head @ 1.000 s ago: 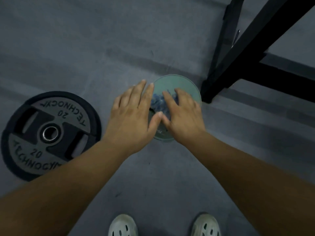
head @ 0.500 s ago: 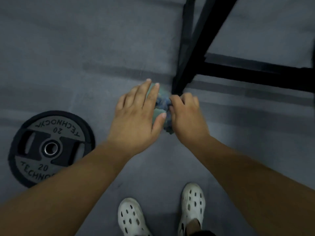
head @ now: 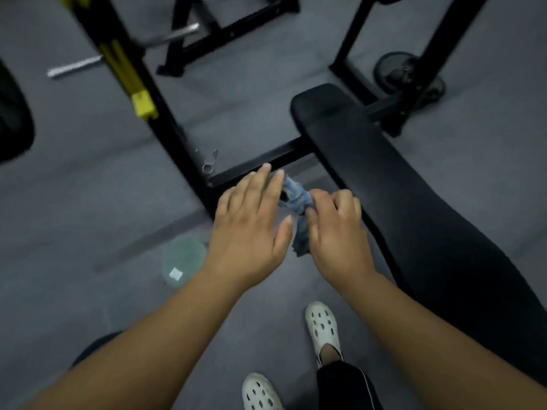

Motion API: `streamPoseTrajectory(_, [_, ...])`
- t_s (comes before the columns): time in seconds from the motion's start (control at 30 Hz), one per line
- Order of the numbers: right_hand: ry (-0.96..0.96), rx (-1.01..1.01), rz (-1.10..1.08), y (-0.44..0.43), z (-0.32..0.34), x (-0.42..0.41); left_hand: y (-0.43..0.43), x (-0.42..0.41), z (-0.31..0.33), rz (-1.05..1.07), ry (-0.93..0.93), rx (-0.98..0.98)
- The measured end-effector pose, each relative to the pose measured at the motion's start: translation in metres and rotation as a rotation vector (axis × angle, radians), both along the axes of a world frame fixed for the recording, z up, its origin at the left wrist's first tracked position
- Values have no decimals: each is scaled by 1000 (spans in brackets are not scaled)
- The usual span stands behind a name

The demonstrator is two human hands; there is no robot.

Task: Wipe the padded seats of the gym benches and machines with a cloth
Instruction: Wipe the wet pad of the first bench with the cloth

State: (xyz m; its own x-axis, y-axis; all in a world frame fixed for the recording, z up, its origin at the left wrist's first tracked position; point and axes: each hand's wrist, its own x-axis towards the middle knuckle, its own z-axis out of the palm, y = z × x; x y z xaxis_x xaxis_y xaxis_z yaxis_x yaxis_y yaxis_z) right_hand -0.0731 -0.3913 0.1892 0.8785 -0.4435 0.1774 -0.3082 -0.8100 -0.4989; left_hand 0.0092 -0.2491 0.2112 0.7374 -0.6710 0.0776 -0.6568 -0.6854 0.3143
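Note:
A crumpled blue cloth [head: 297, 199] is bunched between my two hands, held in the air above the grey floor. My right hand [head: 337, 229] grips it with curled fingers. My left hand [head: 251, 229] lies flat beside it, fingers straight, their tips touching the cloth's left side. A black padded bench seat [head: 399, 184] runs from the upper middle to the lower right, just right of my right hand.
A greenish round bowl [head: 183, 260] sits on the floor below my left hand. A black and yellow rack upright [head: 139, 93] stands at upper left, with a black frame bar [head: 260, 164] crossing under the bench. A weight plate [head: 408, 72] lies at upper right. My white shoes [head: 322, 329] are below.
My view has swung up and right, bringing the bench and rack into sight. Both hands have lifted the cloth out of the bowl, which now lies lower left on the floor.

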Motion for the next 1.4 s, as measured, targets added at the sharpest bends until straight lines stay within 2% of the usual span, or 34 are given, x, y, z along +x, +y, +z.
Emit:
streamPoseTrajectory(0.2, [-46,13,-230,-84,51,-32,-114,3,53,-215,-41,19])
streamPoseTrajectory(0.33, [-60,64,-286,-142,63,-29,-177,21,66,-285,-79,36])
streamPoseTrajectory(0.7, [-39,145,-298,-242,21,55,-254,114,23,-242,-102,181])
streamPoseTrajectory(0.93, [-24,154,-339,-274,-43,149,-294,208,-50,-264,-38,224])
streamPoseTrajectory(1.13, [-38,163,-398,-316,-135,237,-332,300,-144,-227,-19,206])
streamPoseTrajectory(1.3, [-63,21,-318,-359,-210,304,-366,350,-232,-176,14,157])
streamPoseTrajectory(1.4, [33,-72,-266,-383,-259,348,-381,375,-284,-185,-10,117])
